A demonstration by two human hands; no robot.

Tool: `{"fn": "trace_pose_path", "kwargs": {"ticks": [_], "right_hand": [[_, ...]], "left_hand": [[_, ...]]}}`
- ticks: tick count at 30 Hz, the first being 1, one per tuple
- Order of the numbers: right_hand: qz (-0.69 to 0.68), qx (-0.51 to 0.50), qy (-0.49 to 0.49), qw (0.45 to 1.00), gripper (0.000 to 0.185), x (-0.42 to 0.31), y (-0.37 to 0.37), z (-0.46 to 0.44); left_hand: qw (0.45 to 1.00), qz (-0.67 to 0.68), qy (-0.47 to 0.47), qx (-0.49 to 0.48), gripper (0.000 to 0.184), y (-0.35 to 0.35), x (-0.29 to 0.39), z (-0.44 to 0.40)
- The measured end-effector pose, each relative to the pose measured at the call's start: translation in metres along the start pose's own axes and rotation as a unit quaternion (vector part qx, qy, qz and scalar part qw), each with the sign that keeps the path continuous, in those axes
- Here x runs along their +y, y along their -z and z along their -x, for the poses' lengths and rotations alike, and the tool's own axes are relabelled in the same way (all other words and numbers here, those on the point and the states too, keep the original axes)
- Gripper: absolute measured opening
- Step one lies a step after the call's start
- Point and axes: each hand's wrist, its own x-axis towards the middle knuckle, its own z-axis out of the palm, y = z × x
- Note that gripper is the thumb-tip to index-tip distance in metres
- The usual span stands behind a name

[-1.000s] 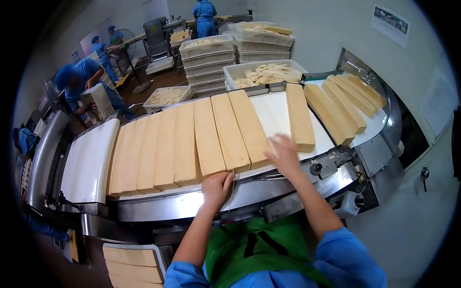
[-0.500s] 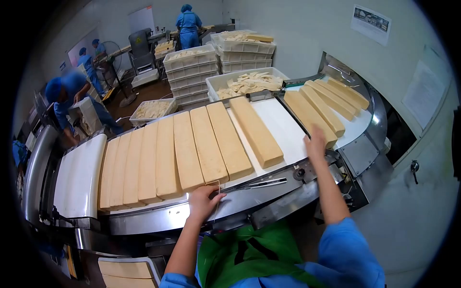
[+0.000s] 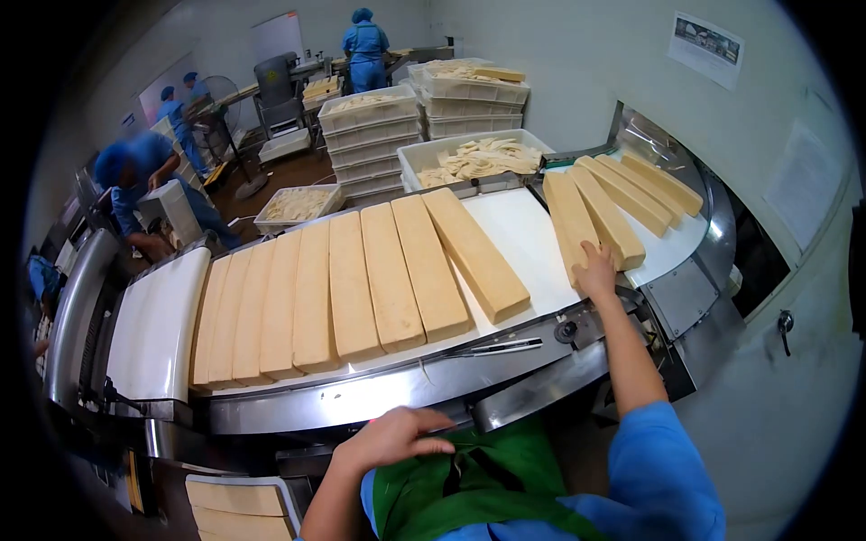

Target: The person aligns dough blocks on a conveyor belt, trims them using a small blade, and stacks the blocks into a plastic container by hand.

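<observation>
My right hand [image 3: 595,273] grips the near end of a long pale-yellow loaf-like block [image 3: 566,221] at the right part of the white conveyor belt [image 3: 514,230]. Beside it, on the right, lies another such block [image 3: 606,216]. My left hand [image 3: 397,438] is in front of my green apron [image 3: 505,473], below the belt's metal edge, thumb and fingers apart and holding nothing I can see. A row of similar blocks [image 3: 388,275] lies side by side on the belt. A slim pen-like tool [image 3: 505,347] rests on the metal rail.
Tubs of pale trimmings [image 3: 483,160] stand behind the belt, with stacked white crates [image 3: 374,140] beyond. A metal roller machine [image 3: 77,325] is at the left. A co-worker [image 3: 149,189] bends over at the left; others stand further back. A tray with blocks [image 3: 239,505] sits lower left.
My left hand has drawn back from the rail toward the apron, leaving a thin strip there. The block under my right hand has swung leftward at its near end.
</observation>
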Motion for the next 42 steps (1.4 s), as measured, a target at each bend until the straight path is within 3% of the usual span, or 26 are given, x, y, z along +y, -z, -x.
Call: {"fn": "trace_pose_path", "kwargs": {"ticks": [1, 2, 3, 4, 6, 8, 10, 13, 16, 18, 20, 22, 24, 26, 27, 29, 32, 33, 34, 36, 37, 38, 40, 42], "right_hand": [[-0.089, -0.036, 0.010, 0.995, 0.051, 0.005, 0.001, -0.007], [-0.090, -0.039, 0.012, 0.995, 0.051, 0.016, 0.001, -0.010], [-0.199, -0.058, -0.005, 0.978, 0.050, 0.027, 0.001, -0.013], [-0.306, -0.072, -0.019, 0.949, 0.048, 0.035, -0.002, -0.020], [-0.315, -0.046, -0.055, 0.946, 0.051, 0.031, -0.015, -0.013], [-0.204, 0.011, 0.124, 0.971, 0.056, -0.013, -0.024, 0.010], [-0.245, -0.118, 0.099, 0.957, 0.065, -0.045, -0.025, 0.026], [-0.305, -0.192, 0.133, 0.923, 0.065, -0.066, -0.021, 0.036], [-0.348, -0.267, 0.178, 0.881, 0.062, -0.078, -0.018, 0.035], [-0.344, -0.263, 0.190, 0.881, 0.059, -0.083, -0.015, 0.034], [-0.286, -0.336, 0.192, 0.877, 0.060, -0.089, 0.008, 0.027], [-0.268, -0.252, 0.167, 0.915, 0.059, -0.048, -0.012, -0.005], [-0.087, -0.058, 0.062, 0.993, 0.059, -0.020, 0.020, -0.025], [0.162, 0.121, 0.040, 0.979, 0.062, 0.051, 0.003, -0.050], [0.163, 0.122, 0.042, 0.978, 0.062, 0.063, 0.008, -0.050], [0.036, -0.071, -0.066, 0.995, 0.062, 0.071, 0.015, -0.042], [-0.044, -0.086, -0.018, 0.995, 0.059, 0.053, 0.018, -0.027], [-0.115, -0.063, 0.044, 0.990, 0.056, 0.079, 0.000, -0.036], [-0.116, -0.063, 0.047, 0.990, 0.056, 0.106, -0.011, -0.049], [-0.390, -0.118, -0.079, 0.910, 0.057, 0.146, -0.026, -0.060], [-0.434, -0.117, -0.177, 0.875, 0.058, 0.127, -0.003, -0.053], [-0.434, -0.116, -0.176, 0.876, 0.058, 0.093, 0.014, -0.040], [-0.240, -0.052, -0.002, 0.969, 0.063, 0.027, 0.026, -0.011], [0.035, -0.029, 0.093, 0.995, 0.068, -0.006, 0.006, 0.016]], "left_hand": [[0.998, -0.012, 0.028, 0.048, 0.019, 0.006, -0.005, -0.004], [0.994, -0.024, 0.056, 0.092, 0.016, 0.009, -0.016, -0.008], [0.984, 0.036, 0.074, 0.160, 0.019, 0.007, -0.032, -0.012], [0.970, -0.018, -0.020, 0.241, 0.017, 0.007, -0.047, -0.021], [0.940, -0.075, -0.062, 0.327, 0.016, -0.003, -0.067, -0.043], [0.936, -0.106, -0.059, 0.331, 0.017, -0.017, -0.086, -0.065], [0.932, -0.135, -0.059, 0.330, 0.019, -0.026, -0.085, -0.079], [0.931, -0.211, -0.105, 0.277, 0.028, -0.031, -0.078, -0.096], [0.943, -0.215, -0.062, 0.246, 0.031, -0.033, -0.075, -0.110], [0.931, -0.236, -0.104, 0.260, 0.031, -0.036, -0.077, -0.123], [0.935, -0.254, -0.057, 0.240, 0.031, -0.035, -0.074, -0.129], [0.927, -0.267, -0.065, 0.255, 0.030, -0.035, -0.071, -0.131], [0.919, -0.275, -0.069, 0.275, 0.028, -0.038, -0.072, -0.130], [0.925, -0.257, -0.067, 0.273, 0.029, -0.037, -0.074, -0.130], [0.924, -0.255, -0.068, 0.276, 0.029, -0.037, -0.074, -0.130], [0.927, -0.240, -0.064, 0.282, 0.028, -0.036, -0.073, -0.129], [0.931, -0.236, -0.058, 0.272, 0.026, -0.037, -0.076, -0.129], [0.930, -0.238, -0.056, 0.275, 0.026, -0.036, -0.077, -0.130], [0.930, -0.233, -0.059, 0.280, 0.025, -0.036, -0.077, -0.130], [0.931, -0.227, -0.059, 0.280, 0.023, -0.039, -0.078, -0.127], [0.930, -0.218, -0.061, 0.288, 0.022, -0.039, -0.077, -0.127], [0.929, -0.210, -0.064, 0.298, 0.020, -0.038, -0.077, -0.128], [0.926, -0.208, -0.072, 0.307, 0.019, -0.040, -0.079, -0.130], [0.922, -0.207, -0.081, 0.317, 0.018, -0.039, -0.079, -0.130]]}}
